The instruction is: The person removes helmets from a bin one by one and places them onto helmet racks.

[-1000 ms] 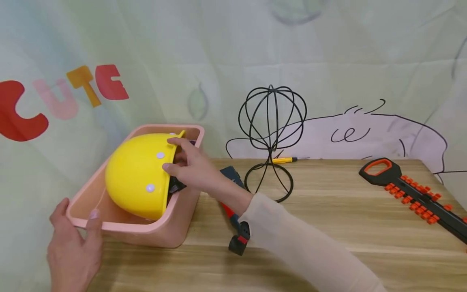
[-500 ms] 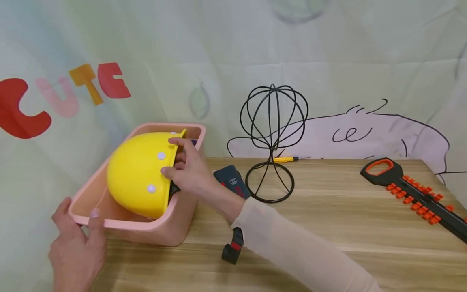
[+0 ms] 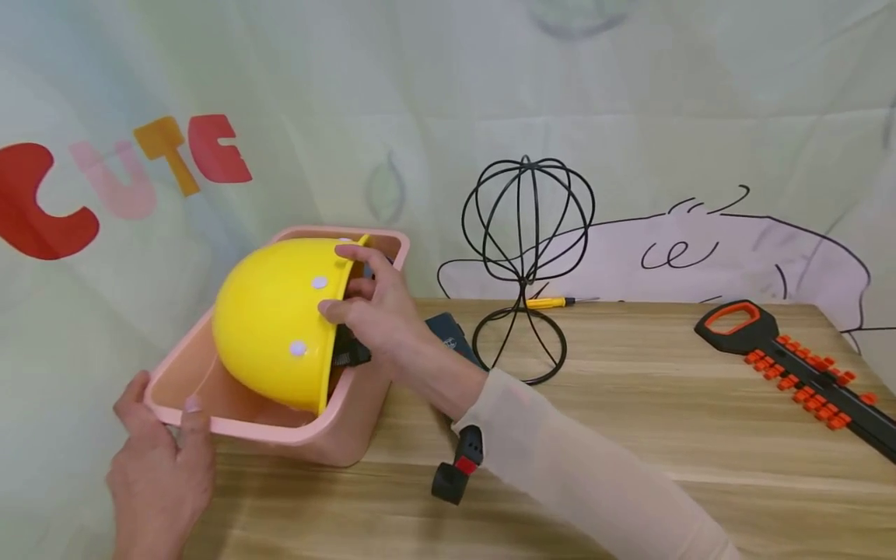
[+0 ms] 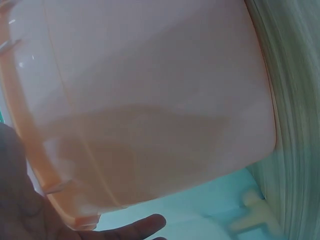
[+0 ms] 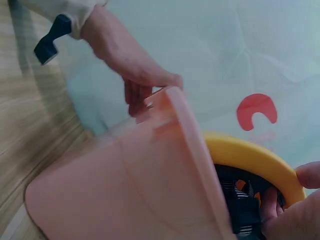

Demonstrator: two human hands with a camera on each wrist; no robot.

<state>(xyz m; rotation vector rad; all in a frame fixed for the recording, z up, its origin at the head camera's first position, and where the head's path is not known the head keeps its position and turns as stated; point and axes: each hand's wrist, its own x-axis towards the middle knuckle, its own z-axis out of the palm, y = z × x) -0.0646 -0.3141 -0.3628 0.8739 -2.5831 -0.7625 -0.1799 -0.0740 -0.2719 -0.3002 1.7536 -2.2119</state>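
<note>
A yellow hard hat [image 3: 273, 327] lies on its side in a pink plastic bin [image 3: 269, 432], its opening turned to the right. My right hand [image 3: 381, 311] grips the hat's brim, thumb on the outer shell and other fingers reaching inside. Black straps [image 5: 245, 212] of the hat's lining show in the right wrist view. At the bin's near left corner my left hand [image 3: 164, 467] holds the rim, thumb on top. The left wrist view is filled mostly by the bin's outer wall [image 4: 165, 110]. What lies beneath the hat is mostly hidden.
Right of the bin, a dark blue tool or case [image 3: 448, 334] lies partly behind my right forearm. A black wire stand [image 3: 526, 225] stands behind it, near a yellow-handled screwdriver [image 3: 549, 302]. A black toy-like blade with orange teeth [image 3: 791, 365] lies far right. A printed curtain hangs behind.
The bin, with the hard hat in it, has shifted slightly right and up in the head view, both hands moving along. The head view itself has shifted a little. Both holds look the same.
</note>
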